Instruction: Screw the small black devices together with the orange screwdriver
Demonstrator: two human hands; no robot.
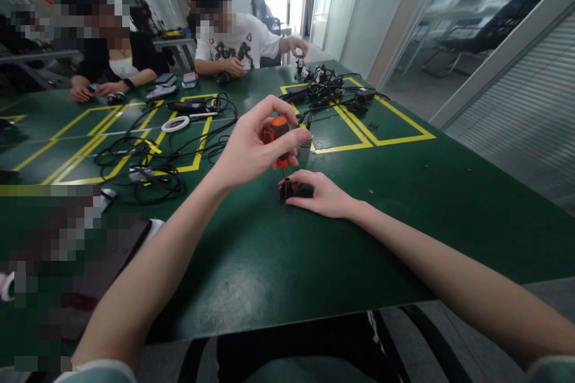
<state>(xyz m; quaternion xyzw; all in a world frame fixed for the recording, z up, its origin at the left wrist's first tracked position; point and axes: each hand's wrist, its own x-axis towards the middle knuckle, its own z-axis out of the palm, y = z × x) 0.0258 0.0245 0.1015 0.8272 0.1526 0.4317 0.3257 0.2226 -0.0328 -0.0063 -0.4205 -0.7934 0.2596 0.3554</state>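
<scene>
head: sole view, worn on the person's head | looked forward and down from above the near edge of the table (269, 263) | left hand (250, 146) and right hand (327, 195) sat close; far edge lay farther off

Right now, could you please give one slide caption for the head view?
Left hand holds a screwdriver pointing down at a black part in the right hand, over a green table.

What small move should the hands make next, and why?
Probably a slight turn of the screwdriver by the left hand, while the right hand steadies the black part. The left hand holds the screwdriver nearly upright, pointing down at the black part, which the right hand grips low over the table. Whether its tip is seated is too small to tell.
</scene>
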